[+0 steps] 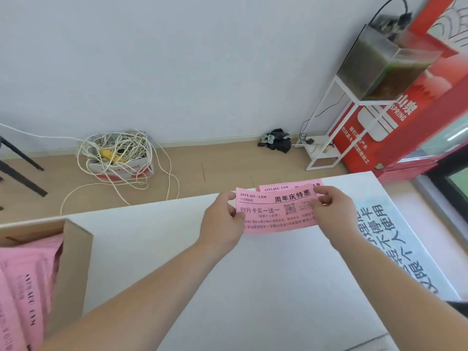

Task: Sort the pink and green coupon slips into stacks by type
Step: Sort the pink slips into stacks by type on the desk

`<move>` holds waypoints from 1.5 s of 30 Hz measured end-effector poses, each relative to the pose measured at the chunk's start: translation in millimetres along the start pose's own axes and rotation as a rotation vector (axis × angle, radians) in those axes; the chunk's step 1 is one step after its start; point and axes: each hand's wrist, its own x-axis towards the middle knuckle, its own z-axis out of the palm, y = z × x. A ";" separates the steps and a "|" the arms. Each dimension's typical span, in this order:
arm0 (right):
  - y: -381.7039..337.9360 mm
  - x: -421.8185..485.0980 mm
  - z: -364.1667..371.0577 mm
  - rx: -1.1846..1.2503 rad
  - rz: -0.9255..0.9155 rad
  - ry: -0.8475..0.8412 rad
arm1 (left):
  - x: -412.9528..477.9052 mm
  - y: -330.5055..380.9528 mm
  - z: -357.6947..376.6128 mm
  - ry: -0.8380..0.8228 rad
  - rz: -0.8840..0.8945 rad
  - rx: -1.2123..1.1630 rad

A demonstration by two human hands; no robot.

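My left arm (141, 295) and right arm (395, 277) stretch forward, bare, converging near the far edge of the tabletop (177, 249). My left hand (222, 220) pinches the pink slip (273, 211) at its left end, and my right hand (333, 211) pinches its right end.

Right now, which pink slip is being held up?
The front pink slip with the square code, held at both ends. The back slip lies flat on the table.
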 end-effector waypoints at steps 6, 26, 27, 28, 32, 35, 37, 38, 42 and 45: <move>23.7 72.8 -17.4 -0.049 0.049 0.050 | 59.8 22.4 56.6 -0.055 -0.005 -0.013; 55.6 107.2 -14.0 -0.557 0.015 -0.419 | 76.2 -0.6 101.9 -0.139 0.219 0.757; 57.1 108.2 -12.6 -0.559 0.001 -0.410 | 77.1 -1.2 102.4 -0.132 0.224 0.771; 58.9 109.1 -11.3 -0.552 -0.018 -0.395 | 78.1 -1.8 103.0 -0.132 0.229 0.787; 67.2 108.9 -6.7 -0.522 -0.073 -0.339 | 79.2 -3.0 105.5 -0.151 0.261 0.867; 69.9 106.6 -5.5 -0.537 -0.099 -0.342 | 78.3 -3.1 108.6 -0.160 0.262 0.948; 71.0 103.5 -4.4 -0.569 -0.127 -0.349 | 78.3 -4.0 108.4 -0.170 0.257 0.971; 70.9 101.4 -4.2 -0.580 -0.131 -0.352 | 78.2 -4.2 107.6 -0.173 0.259 0.967; 59.9 91.6 -9.4 -0.596 -0.078 -0.400 | 73.1 0.8 95.0 -0.202 0.181 0.738; 39.7 77.4 -15.1 -0.572 -0.080 -0.393 | 56.1 5.6 73.1 -0.211 0.124 0.507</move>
